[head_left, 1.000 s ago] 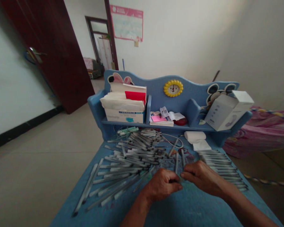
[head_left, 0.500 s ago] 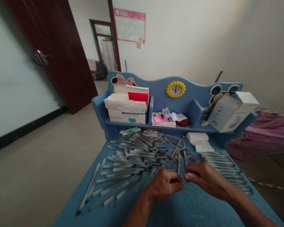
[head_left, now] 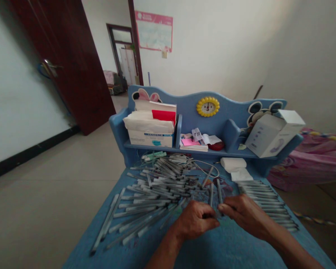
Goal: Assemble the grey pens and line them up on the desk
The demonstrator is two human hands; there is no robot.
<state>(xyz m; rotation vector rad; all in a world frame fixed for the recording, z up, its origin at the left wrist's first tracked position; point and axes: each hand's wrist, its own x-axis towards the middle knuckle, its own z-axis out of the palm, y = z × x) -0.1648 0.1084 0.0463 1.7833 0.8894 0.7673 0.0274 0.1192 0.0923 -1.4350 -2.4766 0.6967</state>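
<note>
My left hand [head_left: 197, 219] is closed near the middle front of the blue desk, thumb and fingertips pinched together; what lies between them is too small to make out. Just right of it, my right hand [head_left: 240, 211] is closed, its fingertips at the lower end of a grey pen [head_left: 219, 188]. Another pen [head_left: 211, 194] lies between the hands, its lower end near my left fingers. A big loose pile of pens [head_left: 156, 190] spreads to the left. Beside my right forearm is a neat row of pens [head_left: 271, 203].
At the back a blue shelf [head_left: 201, 151] holds a full carton [head_left: 149, 138], papers [head_left: 190, 142] and a white box [head_left: 268, 134]. A white roll [head_left: 233, 163] and a looped cable [head_left: 210, 174] lie in front of it.
My right hand's fingertips have shifted slightly, and more of the pen beside them shows. My left hand has hardly moved.
</note>
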